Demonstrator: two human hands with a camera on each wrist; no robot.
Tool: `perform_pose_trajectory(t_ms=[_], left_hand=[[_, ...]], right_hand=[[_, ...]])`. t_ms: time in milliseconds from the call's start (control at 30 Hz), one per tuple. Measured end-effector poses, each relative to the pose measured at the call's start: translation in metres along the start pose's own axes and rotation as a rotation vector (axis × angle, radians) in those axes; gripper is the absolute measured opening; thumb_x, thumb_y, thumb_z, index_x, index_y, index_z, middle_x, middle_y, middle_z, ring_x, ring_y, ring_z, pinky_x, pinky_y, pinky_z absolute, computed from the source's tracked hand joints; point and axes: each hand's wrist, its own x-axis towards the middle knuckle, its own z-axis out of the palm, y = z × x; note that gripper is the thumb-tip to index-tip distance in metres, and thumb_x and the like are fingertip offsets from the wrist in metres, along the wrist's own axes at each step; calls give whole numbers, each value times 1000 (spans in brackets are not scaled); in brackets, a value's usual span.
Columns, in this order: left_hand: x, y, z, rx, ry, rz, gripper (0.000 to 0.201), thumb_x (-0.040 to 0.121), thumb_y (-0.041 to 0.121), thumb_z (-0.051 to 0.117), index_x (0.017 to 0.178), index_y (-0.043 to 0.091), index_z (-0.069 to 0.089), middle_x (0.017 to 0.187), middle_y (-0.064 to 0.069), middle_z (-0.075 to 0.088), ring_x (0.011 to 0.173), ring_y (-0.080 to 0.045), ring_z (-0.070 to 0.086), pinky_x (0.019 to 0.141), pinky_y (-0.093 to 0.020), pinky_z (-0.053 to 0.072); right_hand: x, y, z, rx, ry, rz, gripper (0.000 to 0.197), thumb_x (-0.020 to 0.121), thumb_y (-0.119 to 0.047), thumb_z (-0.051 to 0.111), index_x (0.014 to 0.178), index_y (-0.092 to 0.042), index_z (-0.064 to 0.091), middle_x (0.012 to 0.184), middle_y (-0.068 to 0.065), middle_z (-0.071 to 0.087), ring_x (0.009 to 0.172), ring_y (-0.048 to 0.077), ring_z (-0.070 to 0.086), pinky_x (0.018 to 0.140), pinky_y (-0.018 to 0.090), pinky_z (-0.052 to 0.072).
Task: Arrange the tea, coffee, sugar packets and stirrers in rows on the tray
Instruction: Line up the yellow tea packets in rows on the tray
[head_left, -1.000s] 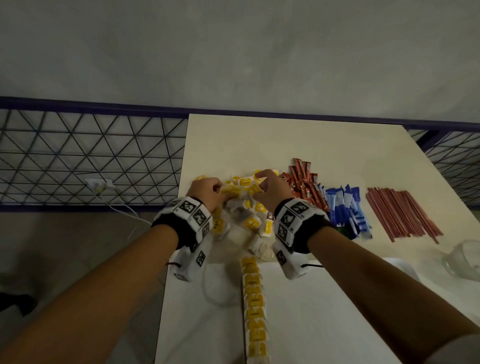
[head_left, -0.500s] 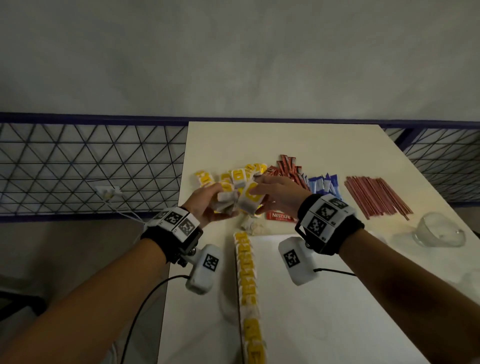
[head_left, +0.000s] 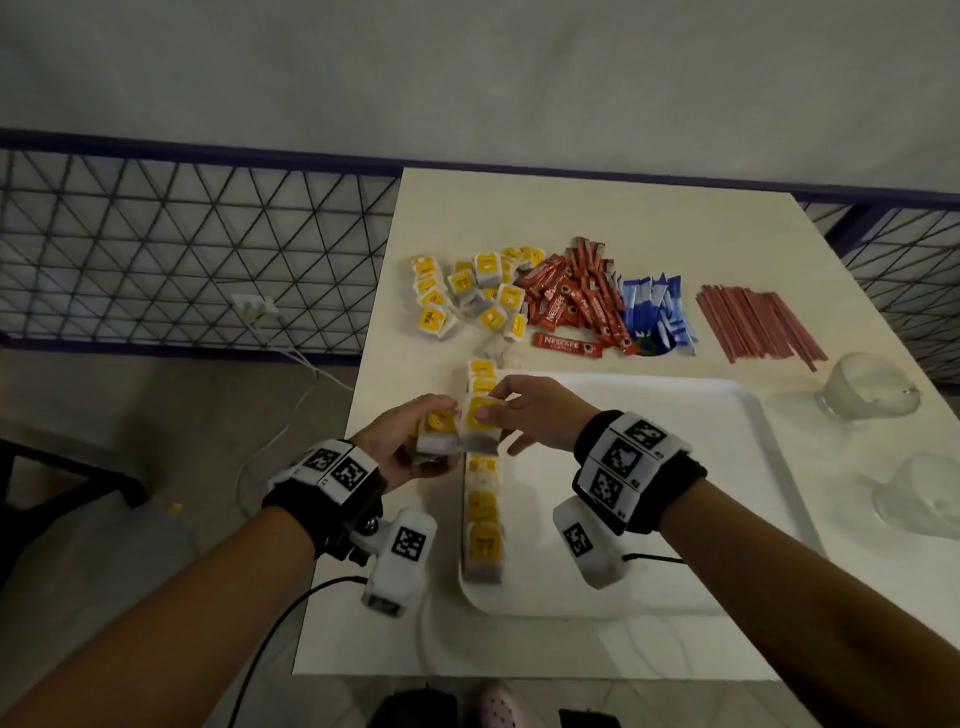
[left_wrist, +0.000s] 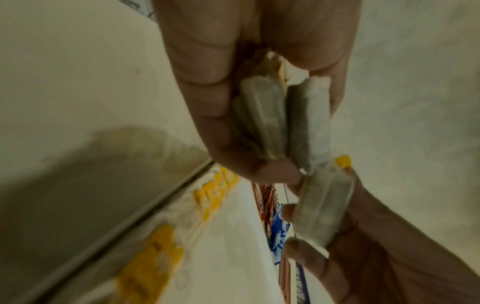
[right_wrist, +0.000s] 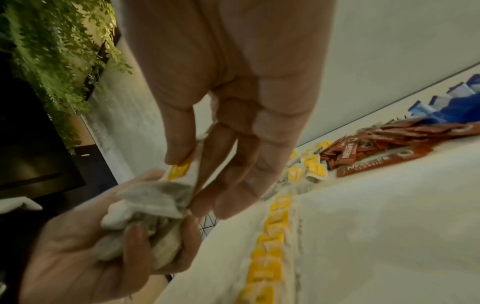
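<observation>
My left hand (head_left: 415, 441) grips a small bundle of tea bags (left_wrist: 272, 123) just left of the white tray (head_left: 675, 499). My right hand (head_left: 511, 415) pinches one yellow-tagged tea bag (head_left: 480, 421) by its upper end, right beside that bundle, above the tray's left edge. A row of tea bags (head_left: 483, 514) runs along that left edge. Loose on the table behind the tray lie the tea bag pile (head_left: 467, 296), red coffee sachets (head_left: 576, 296), blue sugar packets (head_left: 654, 317) and reddish stirrers (head_left: 753, 322).
Two clear glass cups (head_left: 867, 387) stand on the table to the right of the tray. A wire-mesh fence (head_left: 182, 249) and a power socket with cables (head_left: 254, 306) are off the table's left side. Most of the tray's surface is bare.
Both hands have come back from the tea bag pile toward me with tea bags and are now over the tray's left edge. The view has tilted down, so more of the tray shows.
</observation>
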Motion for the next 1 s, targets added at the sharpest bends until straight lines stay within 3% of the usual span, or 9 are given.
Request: perform_pose_trajectory(t_ms=[100,167,300,467,633,767,1000], left_hand=[[-11,-21,-4,-39,-2,-19,3,86,19,61,84,18,61,66,-5,63,53,-17,58,46,-23,51],[-15,-34,-7,-70,7,-5,9,88,11,57,89,19,61,73,-6,64,62,-20,59,46,-24,52],[-25,-57,-13,-102,15,28,20,89,0,52,92,18,60,71,-1,72,60,-18,66,49,-25,55],[-36,-75,-21,-98,63,27,18,90,1,50,92,17,59,72,-3,71,71,-22,63,47,-25,53],[-43,-87,-27,-85,113,16,15,91,5,52,90,18,58,84,-6,66,58,-17,66,48,-25,54],[-46,-92,-28,-55,126,-1,16,92,5,49,88,17,57,88,-7,63,71,-21,60,46,-26,54],[-48,-94,-31,-14,145,-19,15,93,4,48,89,16,57,91,-8,62,77,-24,58,45,-27,54]], right_hand=[[-13,14,8,-69,-5,-34,21,88,-19,61,72,-21,48,73,-1,52,64,10,52,57,20,50],[-20,24,11,-95,-1,-53,19,88,-18,61,73,-19,50,72,-2,51,62,8,51,52,15,48],[-33,44,20,-124,-57,-14,18,86,-18,64,75,-18,50,68,-1,54,59,9,53,55,21,46],[-49,67,33,-159,-138,18,20,85,-17,65,73,-20,49,62,-2,54,41,-2,52,45,13,42],[-51,81,51,-301,-159,47,15,84,-23,66,84,-17,52,65,-4,51,59,10,49,51,16,37],[-49,85,58,-424,-59,19,30,84,-28,66,108,-10,61,86,-1,50,85,16,45,71,20,33],[-45,90,61,-385,39,31,33,82,-31,68,106,-8,66,91,-1,53,86,12,47,72,18,32]])
